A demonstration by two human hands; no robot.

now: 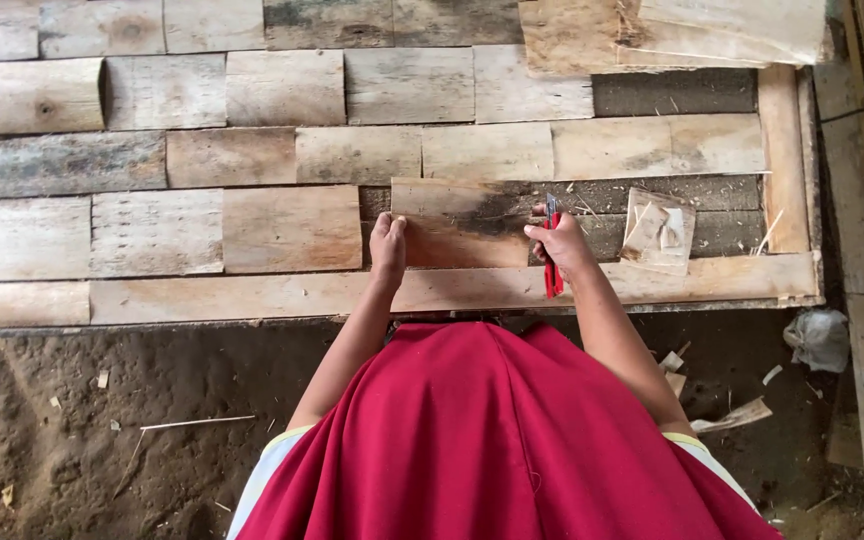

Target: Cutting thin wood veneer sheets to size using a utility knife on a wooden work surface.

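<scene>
A wooden piece [462,222] with a dark scorched patch lies in a gap of a wooden panel [252,160] made of rows of short boards. My left hand [388,245] presses on the piece's left end. My right hand [558,245] rests at its right end and grips a red-handled tool [552,262], whose blue-grey tip points up past my fingers. Below both arms a red cloth [492,440] covers my lap.
Small thin wood offcuts [659,230] lie in the open gap right of the piece. A larger board [672,35] rests on the panel's top right corner. The dirt floor [102,420] holds splinters, scraps and a crumpled white rag [820,338].
</scene>
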